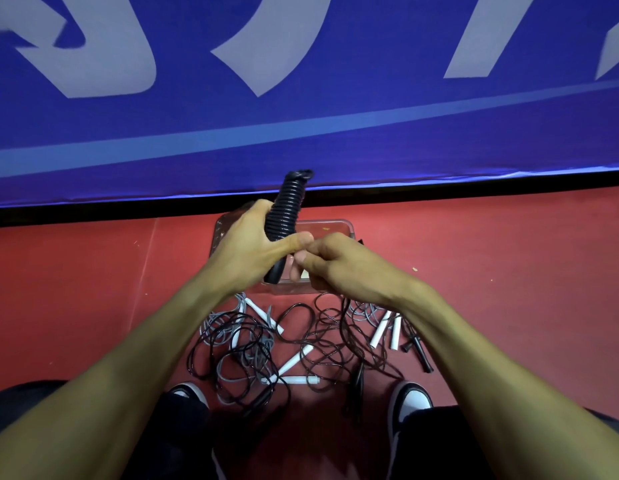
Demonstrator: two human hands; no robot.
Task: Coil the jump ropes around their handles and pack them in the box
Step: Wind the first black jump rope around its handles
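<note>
Our left hand (pixel 252 247) is clamped on a black rope bundle (pixel 285 216), coils wound tight round the handles, tilted up and away from us. Our right hand (pixel 339 265) is closed, pinching the rope's loose end at the bundle's lower part, thumbs touching. Clear box (pixel 339 225) sits on the red floor (pixel 93 289) right under our hands. Tangled black and grey ropes (pixel 252 344) with white handles (pixel 379 329) lie between box and our shoes (pixel 410 401).
</note>
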